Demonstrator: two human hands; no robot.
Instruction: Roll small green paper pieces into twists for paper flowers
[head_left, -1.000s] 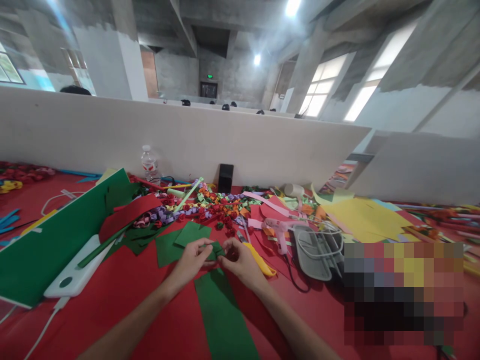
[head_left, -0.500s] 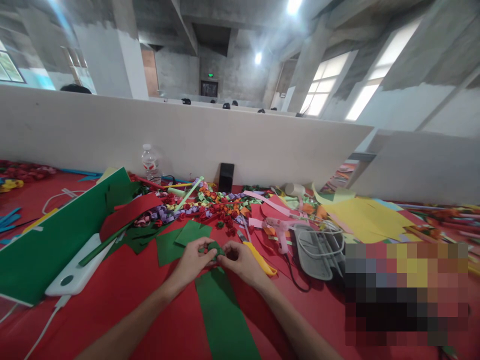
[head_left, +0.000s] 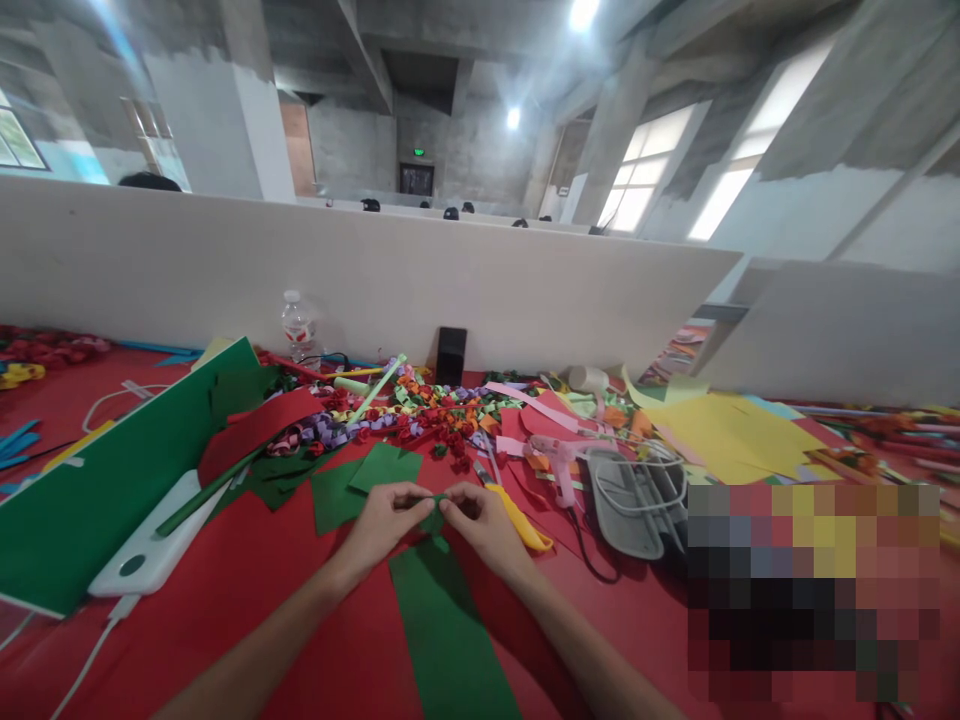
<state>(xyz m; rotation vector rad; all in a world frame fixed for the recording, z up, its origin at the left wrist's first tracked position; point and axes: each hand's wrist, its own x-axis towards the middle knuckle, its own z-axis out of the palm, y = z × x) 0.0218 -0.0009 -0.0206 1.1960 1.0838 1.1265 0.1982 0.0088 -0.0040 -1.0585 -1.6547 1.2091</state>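
Paper piece (head_left: pixel 433 516) is being pinched at its edges by fingertips of both left hand (head_left: pixel 384 518) and right hand (head_left: pixel 484 522), closed on it, just above a green strip (head_left: pixel 450 630) on the table (head_left: pixel 240 580), and is being judged light, soft, easily creased.
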